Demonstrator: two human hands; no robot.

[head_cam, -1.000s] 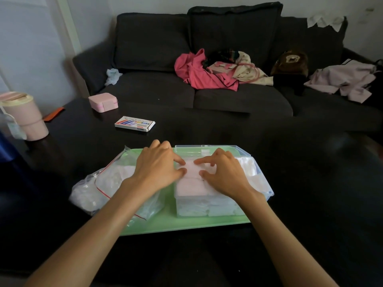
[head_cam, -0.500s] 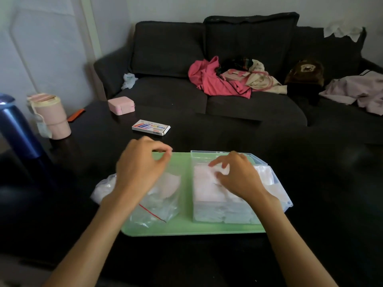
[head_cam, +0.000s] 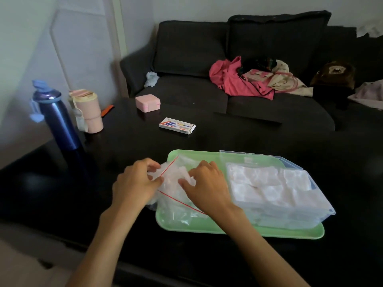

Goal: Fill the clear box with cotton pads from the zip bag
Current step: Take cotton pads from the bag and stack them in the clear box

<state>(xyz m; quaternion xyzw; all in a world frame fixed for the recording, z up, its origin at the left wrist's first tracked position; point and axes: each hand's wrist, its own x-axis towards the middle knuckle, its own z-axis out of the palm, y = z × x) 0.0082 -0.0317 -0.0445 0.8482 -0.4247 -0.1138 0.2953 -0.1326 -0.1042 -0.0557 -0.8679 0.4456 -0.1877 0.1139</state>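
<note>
A clear box (head_cam: pixel 294 212) stands on the right half of a green tray (head_cam: pixel 207 229), packed with white cotton pads (head_cam: pixel 267 183). The clear zip bag (head_cam: pixel 176 204) with a red seal line lies on the tray's left half, holding more pads. My left hand (head_cam: pixel 134 183) pinches the bag's mouth at its left edge. My right hand (head_cam: pixel 207 187) has its fingers curled on the bag's plastic just right of the opening.
The tray sits on a dark table (head_cam: pixel 228 137). A blue bottle (head_cam: pixel 56 114) and a pink cup (head_cam: pixel 88 110) stand at the left, a pink case (head_cam: pixel 147 103) and a small card box (head_cam: pixel 177 125) farther back. Behind is a dark sofa (head_cam: pixel 238 48) with clothes.
Both hands left the pads in the box: the left went to the bag first, then the right followed. My view turned left, showing the blue bottle.
</note>
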